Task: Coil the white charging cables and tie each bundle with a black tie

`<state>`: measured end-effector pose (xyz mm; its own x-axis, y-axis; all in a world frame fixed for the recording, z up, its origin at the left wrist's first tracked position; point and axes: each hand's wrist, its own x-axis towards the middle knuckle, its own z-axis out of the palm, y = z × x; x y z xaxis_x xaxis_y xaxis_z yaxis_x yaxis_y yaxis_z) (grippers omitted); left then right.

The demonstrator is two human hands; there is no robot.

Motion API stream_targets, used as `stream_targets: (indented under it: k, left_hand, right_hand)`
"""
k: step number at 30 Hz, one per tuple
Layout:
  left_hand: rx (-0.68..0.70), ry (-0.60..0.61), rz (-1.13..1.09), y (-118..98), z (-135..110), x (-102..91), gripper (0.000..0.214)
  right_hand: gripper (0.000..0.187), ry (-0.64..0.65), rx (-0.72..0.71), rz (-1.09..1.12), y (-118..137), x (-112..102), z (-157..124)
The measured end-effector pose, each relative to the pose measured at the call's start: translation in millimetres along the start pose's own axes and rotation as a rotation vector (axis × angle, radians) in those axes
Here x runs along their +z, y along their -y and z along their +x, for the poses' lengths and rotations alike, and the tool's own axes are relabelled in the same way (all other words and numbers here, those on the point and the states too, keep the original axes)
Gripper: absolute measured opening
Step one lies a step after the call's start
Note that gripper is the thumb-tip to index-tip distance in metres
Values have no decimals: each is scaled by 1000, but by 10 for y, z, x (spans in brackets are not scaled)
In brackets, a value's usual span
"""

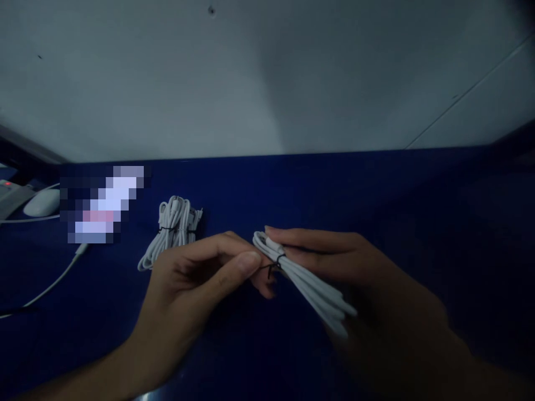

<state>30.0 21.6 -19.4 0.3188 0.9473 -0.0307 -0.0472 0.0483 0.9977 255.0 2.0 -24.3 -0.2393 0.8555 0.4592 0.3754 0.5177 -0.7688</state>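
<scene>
A coiled white cable (311,289) is bundled up above the blue tabletop, with a thin black twist tie (279,259) around it near its upper end. My right hand (371,284) holds this bundle from the right, fingers along its upper side. On the left, my left hand (179,295) pinches an end of the twist tie between thumb and index finger, close against the cable. Behind my left hand lie more white cables (175,214) in tied coils on the table, their lower part hidden by that hand.
At the left, a blurred-out bright screen (111,203) lies with a white charging cord (62,277) running from it. A white rounded object (42,203) sits beside it, near a power strip (12,195) with a red light. A pale wall (188,83) rises behind the blue table (259,184).
</scene>
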Motion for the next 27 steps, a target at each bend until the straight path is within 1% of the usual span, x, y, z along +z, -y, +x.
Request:
stream_targets:
  k: [3,6,9,12,16,20,24,27]
  left_hand:
    - [-44,4,-21,41,39,-40,17]
    - [-55,-66,-19,53,89,-65,19]
    - [-50,-93,-13,58,135,-94,29]
    - [-40,-52,-2,70,158,-116,32]
    - [-4,-17,15,61,154,-96,28]
    - [37,-3,54,30,135,-58,22]
    - [60,-46,144,-3,111,-36,20]
    - [111,-85,214,-25,98,-17,21]
  right_hand:
    - [32,-54,35,64,-8,89,14]
    - [22,-95,99,106,-5,127,35]
    - [22,-81,154,139,4,129,59]
    - [26,-67,155,189,6,127,67]
    - [29,-64,193,216,0,147,63]
    - [21,-53,235,225,-6,141,72]
    - [15,2,248,255,-7,91,93]
    - [16,16,241,256,-17,76,90]
